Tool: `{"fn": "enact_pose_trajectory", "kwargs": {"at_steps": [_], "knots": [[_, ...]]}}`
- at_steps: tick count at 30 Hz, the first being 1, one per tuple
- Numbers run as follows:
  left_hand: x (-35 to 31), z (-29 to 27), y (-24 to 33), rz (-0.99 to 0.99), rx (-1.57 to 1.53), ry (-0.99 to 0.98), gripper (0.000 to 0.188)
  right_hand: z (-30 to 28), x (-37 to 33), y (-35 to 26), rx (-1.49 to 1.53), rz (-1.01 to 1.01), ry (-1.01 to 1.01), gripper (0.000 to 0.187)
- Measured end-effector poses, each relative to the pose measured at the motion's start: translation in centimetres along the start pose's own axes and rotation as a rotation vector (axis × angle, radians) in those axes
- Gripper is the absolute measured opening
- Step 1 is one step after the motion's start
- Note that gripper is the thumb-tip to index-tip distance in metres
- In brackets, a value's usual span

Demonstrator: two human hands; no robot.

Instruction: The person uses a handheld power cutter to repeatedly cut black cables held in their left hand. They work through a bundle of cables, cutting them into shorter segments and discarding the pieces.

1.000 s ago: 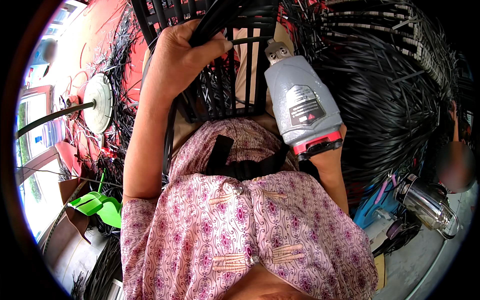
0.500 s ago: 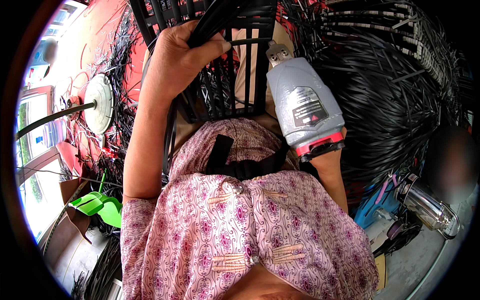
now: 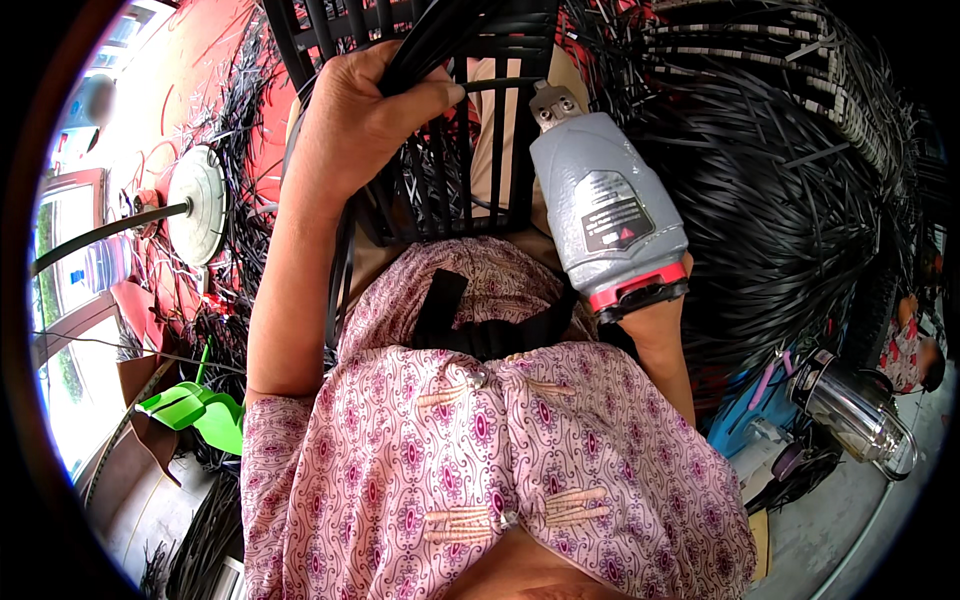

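My left hand (image 3: 375,115) is closed around a bundle of flat black plastic strips (image 3: 440,40), its thumb pressed on them. From near the thumb, one narrow strip runs right to the metal nose of a grey power tool (image 3: 605,195) with a red and black end. My right hand (image 3: 655,322) grips this tool from beneath; its fingers are mostly hidden by the grey body. Below both hands lies a black woven basket (image 3: 430,215) with an open slatted weave, resting against my lap. I cannot tell whether the tool's nose touches the basket.
A large heap of loose black strips (image 3: 770,200) lies to the right, below a woven lattice piece (image 3: 850,80). On the left stand a round pale fan-like disc (image 3: 197,208) and a green dustpan (image 3: 200,410). A metal flask (image 3: 850,410) lies at lower right.
The tool's nose has shifted very slightly to the left. My left hand stays in nearly the same place, still on the strips.
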State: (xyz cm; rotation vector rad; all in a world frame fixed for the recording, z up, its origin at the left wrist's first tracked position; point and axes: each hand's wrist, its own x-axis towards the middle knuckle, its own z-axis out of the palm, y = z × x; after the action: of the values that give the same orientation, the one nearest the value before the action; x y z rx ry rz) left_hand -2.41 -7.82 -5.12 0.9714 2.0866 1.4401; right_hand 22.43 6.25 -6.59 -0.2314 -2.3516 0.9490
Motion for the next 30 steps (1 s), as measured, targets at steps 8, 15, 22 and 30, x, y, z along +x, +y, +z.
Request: {"fn": "enact_pose_trajectory", "kwargs": {"at_steps": [8, 15, 22, 30], "knots": [[0.2, 0.1, -0.1, 0.001, -0.002, 0.024, 0.011, 0.2, 0.4, 0.2, 0.054, 0.046, 0.005, 0.063], [0.4, 0.1, 0.1, 0.002, -0.042, 0.022, 0.004, 0.3, 1.1, 1.3, 0.015, 0.019, -0.047, 0.054], [0.4, -0.1, 0.5, -0.012, 0.009, 0.037, 0.016, 0.3, -0.9, 2.8, -0.089, 0.046, -0.104, 0.045], [-1.3, 0.2, 1.2, 0.037, 0.028, 0.199, 0.030, -1.4, -5.7, 1.7, 0.075, 0.382, 0.047, 0.034]]}}
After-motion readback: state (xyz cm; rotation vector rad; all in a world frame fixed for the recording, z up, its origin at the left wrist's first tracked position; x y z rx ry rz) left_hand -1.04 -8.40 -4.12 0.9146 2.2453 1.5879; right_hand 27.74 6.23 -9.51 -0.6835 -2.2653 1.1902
